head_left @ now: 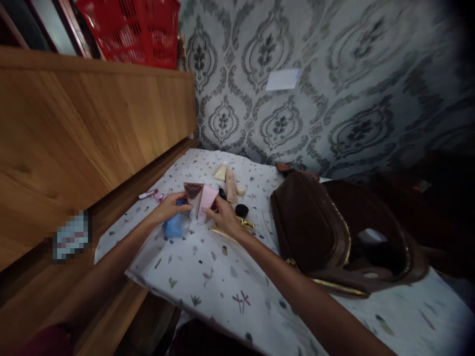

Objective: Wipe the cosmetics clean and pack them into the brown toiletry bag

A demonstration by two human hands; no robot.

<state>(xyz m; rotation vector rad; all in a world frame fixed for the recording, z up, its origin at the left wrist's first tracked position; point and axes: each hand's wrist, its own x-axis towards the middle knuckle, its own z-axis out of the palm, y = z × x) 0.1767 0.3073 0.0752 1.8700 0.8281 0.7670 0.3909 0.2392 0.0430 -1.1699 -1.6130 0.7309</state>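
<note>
My left hand (169,206) is closed on a squeeze tube (193,193) with a brown upper end and a paler lower part. Right beside it, my right hand (226,217) grips a pale pink squeeze tube (208,197). Both tubes are upright above the patterned cloth, side by side. Something blue (173,226), perhaps a pouch or wrapper, lies under my left hand. Beyond my right hand are a cream tube (220,172), a beige tube (231,187), a round black lid or jar (242,210) and a small gold item (248,224).
A brown handbag (308,227) lies open on the right, with a pale object (372,236) inside. A wooden cabinet (111,118) borders the left, with a red plastic basket (137,29) on top. The patterned wall (237,99) rises behind. A slim pinkish tube (148,194) lies far left.
</note>
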